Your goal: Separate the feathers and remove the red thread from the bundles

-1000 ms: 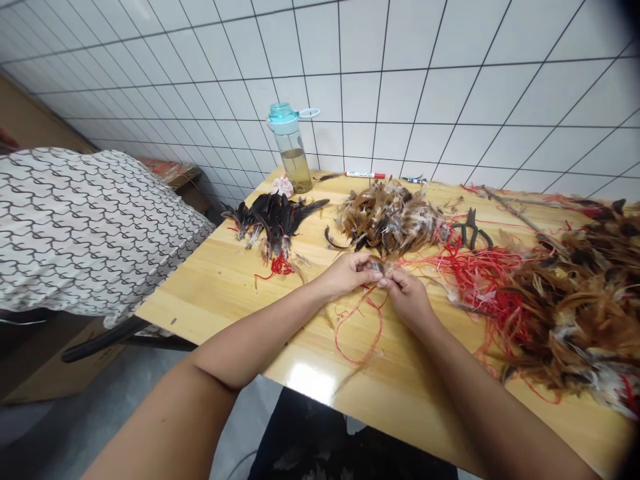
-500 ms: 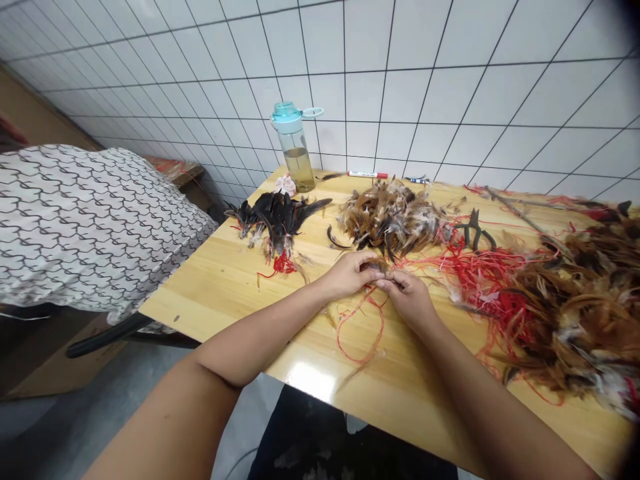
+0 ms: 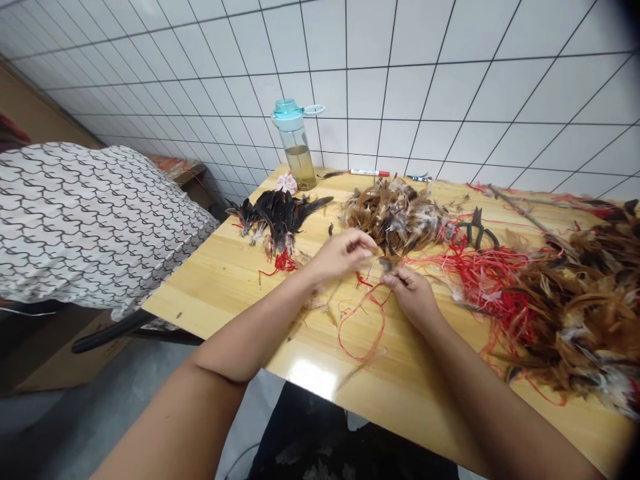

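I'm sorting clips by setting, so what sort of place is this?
Probably a small craft workshop: the wooden table by a tiled wall bears heaped brown feathers, tangled red string and pliers.

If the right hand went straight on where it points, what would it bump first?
Probably the left hand, just beyond the feather tuft that the right hand pinches; depth is unclear, so it might slip underneath instead.

White tiled wall [image 3: 370, 73], glossy wooden table [image 3: 210, 300], grey floor [image 3: 145, 383] below.
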`<act>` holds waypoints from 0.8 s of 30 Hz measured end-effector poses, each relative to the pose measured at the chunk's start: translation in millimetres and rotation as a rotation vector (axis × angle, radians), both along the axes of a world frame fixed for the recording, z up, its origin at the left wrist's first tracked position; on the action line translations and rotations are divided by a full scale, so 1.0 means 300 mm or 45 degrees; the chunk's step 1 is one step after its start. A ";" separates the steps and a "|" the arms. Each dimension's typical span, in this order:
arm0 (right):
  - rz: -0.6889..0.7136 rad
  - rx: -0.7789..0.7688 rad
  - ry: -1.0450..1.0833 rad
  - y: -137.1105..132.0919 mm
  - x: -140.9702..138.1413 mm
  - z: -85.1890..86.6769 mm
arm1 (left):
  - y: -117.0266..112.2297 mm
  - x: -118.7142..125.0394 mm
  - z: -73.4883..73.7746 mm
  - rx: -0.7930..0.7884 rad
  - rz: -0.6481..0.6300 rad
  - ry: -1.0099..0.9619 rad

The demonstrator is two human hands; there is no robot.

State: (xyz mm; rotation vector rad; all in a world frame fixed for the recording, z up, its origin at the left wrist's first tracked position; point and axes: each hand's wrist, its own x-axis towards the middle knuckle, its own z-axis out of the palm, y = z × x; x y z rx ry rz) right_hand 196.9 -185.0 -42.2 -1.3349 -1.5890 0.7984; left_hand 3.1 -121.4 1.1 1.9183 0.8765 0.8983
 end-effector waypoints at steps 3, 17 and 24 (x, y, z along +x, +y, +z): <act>-0.060 -0.035 0.012 0.000 0.003 -0.007 | 0.081 -0.122 0.018 0.404 0.454 0.202; -0.087 -0.101 0.049 -0.008 0.002 -0.010 | 0.188 -0.198 -0.100 0.653 0.446 0.886; -0.095 -0.091 0.078 -0.010 -0.002 -0.006 | 0.145 -0.148 -0.043 0.092 0.550 0.018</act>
